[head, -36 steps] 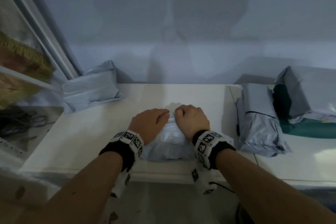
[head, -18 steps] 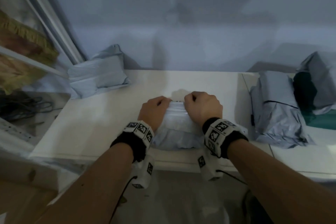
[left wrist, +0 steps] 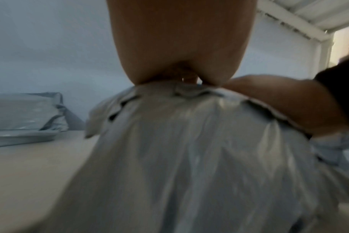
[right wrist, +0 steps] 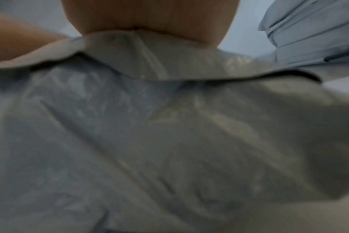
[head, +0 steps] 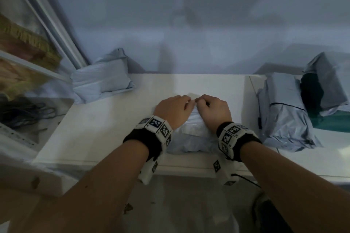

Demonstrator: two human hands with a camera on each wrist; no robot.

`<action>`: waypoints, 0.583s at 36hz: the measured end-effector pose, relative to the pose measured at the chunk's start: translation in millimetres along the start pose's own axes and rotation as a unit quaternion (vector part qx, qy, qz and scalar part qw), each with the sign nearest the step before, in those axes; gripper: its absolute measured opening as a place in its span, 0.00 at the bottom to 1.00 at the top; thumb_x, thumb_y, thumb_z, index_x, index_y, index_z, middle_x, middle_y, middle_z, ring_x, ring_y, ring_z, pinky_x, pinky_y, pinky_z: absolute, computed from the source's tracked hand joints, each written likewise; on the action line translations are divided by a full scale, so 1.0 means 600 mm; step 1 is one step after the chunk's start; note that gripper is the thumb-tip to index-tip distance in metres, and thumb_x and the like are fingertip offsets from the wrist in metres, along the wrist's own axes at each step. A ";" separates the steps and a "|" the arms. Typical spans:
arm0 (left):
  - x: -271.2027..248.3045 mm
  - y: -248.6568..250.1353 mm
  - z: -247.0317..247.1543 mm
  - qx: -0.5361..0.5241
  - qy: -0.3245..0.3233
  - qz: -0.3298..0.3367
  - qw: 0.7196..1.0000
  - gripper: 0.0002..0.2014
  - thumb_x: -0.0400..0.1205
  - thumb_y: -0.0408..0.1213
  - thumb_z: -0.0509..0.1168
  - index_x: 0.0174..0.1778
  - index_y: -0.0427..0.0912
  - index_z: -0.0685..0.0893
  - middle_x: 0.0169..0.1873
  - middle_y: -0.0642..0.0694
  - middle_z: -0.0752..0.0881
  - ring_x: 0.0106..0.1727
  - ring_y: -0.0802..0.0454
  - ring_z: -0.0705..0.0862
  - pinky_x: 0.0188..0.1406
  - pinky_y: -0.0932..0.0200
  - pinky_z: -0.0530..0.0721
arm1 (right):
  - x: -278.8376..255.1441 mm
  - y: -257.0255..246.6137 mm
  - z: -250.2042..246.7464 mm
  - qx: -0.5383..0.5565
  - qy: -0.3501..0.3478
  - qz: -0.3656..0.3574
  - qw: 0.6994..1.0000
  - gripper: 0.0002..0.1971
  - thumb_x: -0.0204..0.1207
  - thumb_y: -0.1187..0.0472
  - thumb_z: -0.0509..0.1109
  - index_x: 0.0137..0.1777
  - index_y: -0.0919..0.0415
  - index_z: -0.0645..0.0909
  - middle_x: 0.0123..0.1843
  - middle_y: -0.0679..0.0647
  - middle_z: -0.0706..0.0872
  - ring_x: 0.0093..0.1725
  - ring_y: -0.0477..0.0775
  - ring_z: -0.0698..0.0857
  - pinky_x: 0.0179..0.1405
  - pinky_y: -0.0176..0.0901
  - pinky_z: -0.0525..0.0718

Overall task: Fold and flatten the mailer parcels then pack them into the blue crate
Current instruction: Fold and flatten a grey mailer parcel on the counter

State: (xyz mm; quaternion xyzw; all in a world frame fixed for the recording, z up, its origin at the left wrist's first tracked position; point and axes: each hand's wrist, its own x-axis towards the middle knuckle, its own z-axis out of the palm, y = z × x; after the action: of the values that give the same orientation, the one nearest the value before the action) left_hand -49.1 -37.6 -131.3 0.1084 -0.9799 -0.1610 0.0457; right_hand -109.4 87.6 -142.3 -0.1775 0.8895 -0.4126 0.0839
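The mailer parcel (head: 191, 132) at lower centre is being folded, left hand (head: 173, 111) and right hand (head: 214, 110) both pinching its far flap. The slick film is likely slipping free and springing open if either pinch loosens.

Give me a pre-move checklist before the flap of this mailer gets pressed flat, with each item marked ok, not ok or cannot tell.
1. Both hands on the parcel: ok. The left hand and right hand both grip the far edge of the grey mailer parcel.
2. Parcel supported: ok. It lies on the white table, near the front edge.
3. Flap folded over: ok. The right wrist view shows a folded edge under the fingers.
4. Parcel flattened: not ok. It looks puffy and creased.
5. Room around it: ok. The parcel at the back left and the parcel pile on the right lie apart from it.
6. Blue crate ready: cannot tell. No crate is in view.
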 end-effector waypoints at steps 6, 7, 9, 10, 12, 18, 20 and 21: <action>-0.013 0.002 0.012 0.051 0.039 -0.044 0.997 0.20 0.86 0.51 0.46 0.44 0.48 0.81 0.45 0.49 0.86 0.47 0.45 0.84 0.42 0.56 0.71 | -0.004 0.009 -0.005 0.035 -0.008 -0.014 0.999 0.15 0.80 0.55 0.57 0.52 0.48 0.88 0.53 0.49 0.90 0.53 0.53 0.85 0.58 0.48 0.82; -0.012 0.002 0.012 0.052 0.041 -0.048 0.997 0.19 0.86 0.50 0.46 0.43 0.48 0.81 0.44 0.48 0.87 0.48 0.45 0.84 0.42 0.56 0.70 | -0.003 0.010 -0.004 0.027 -0.007 -0.022 0.999 0.15 0.80 0.55 0.57 0.52 0.49 0.87 0.54 0.49 0.90 0.53 0.54 0.85 0.58 0.49 0.82; -0.013 0.002 0.014 0.062 0.056 -0.049 0.995 0.19 0.86 0.48 0.47 0.43 0.46 0.81 0.44 0.48 0.87 0.47 0.44 0.84 0.41 0.56 0.70 | -0.002 0.008 -0.001 -0.009 -0.007 -0.036 0.999 0.16 0.81 0.55 0.56 0.53 0.51 0.87 0.54 0.50 0.89 0.54 0.55 0.84 0.58 0.50 0.82; -0.014 0.003 0.015 0.070 0.064 -0.045 0.994 0.18 0.86 0.47 0.48 0.42 0.45 0.81 0.43 0.47 0.87 0.46 0.44 0.84 0.40 0.56 0.71 | -0.001 0.008 0.001 -0.035 -0.006 -0.041 0.999 0.17 0.82 0.55 0.55 0.53 0.53 0.86 0.54 0.51 0.89 0.54 0.56 0.84 0.57 0.51 0.82; -0.015 0.003 0.017 0.078 0.074 -0.038 0.994 0.18 0.85 0.45 0.48 0.41 0.43 0.81 0.42 0.46 0.86 0.44 0.43 0.83 0.41 0.54 0.73 | 0.004 0.009 0.008 -0.123 0.002 -0.065 0.990 0.17 0.83 0.55 0.54 0.51 0.59 0.84 0.52 0.55 0.88 0.50 0.59 0.84 0.52 0.50 0.81; -0.016 0.001 0.019 0.090 0.088 -0.031 0.992 0.20 0.86 0.44 0.44 0.44 0.42 0.80 0.44 0.44 0.85 0.49 0.42 0.81 0.49 0.50 0.72 | 0.021 -0.030 0.009 -0.230 -0.034 -0.108 0.967 0.15 0.83 0.54 0.55 0.52 0.61 0.80 0.50 0.59 0.87 0.50 0.64 0.83 0.48 0.50 0.80; -0.015 -0.001 0.020 0.081 0.077 -0.042 0.993 0.18 0.87 0.43 0.46 0.45 0.42 0.79 0.45 0.43 0.85 0.51 0.42 0.81 0.51 0.49 0.73 | 0.023 -0.040 0.012 -0.203 -0.058 -0.084 0.974 0.15 0.84 0.53 0.55 0.54 0.60 0.80 0.54 0.60 0.86 0.53 0.64 0.83 0.52 0.51 0.82; -0.013 -0.003 0.019 0.073 0.076 -0.048 0.993 0.17 0.87 0.43 0.47 0.45 0.42 0.79 0.46 0.43 0.85 0.51 0.42 0.81 0.51 0.50 0.73 | 0.022 -0.041 0.014 -0.204 -0.061 -0.076 0.974 0.16 0.85 0.52 0.54 0.55 0.59 0.80 0.54 0.60 0.86 0.53 0.65 0.83 0.52 0.51 0.82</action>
State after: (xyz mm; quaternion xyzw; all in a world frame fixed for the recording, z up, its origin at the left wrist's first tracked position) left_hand -42.6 -34.2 -143.4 0.1705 -0.9764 -0.0819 0.1043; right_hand -112.7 61.9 -129.1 -0.2825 0.9320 -0.2164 0.0683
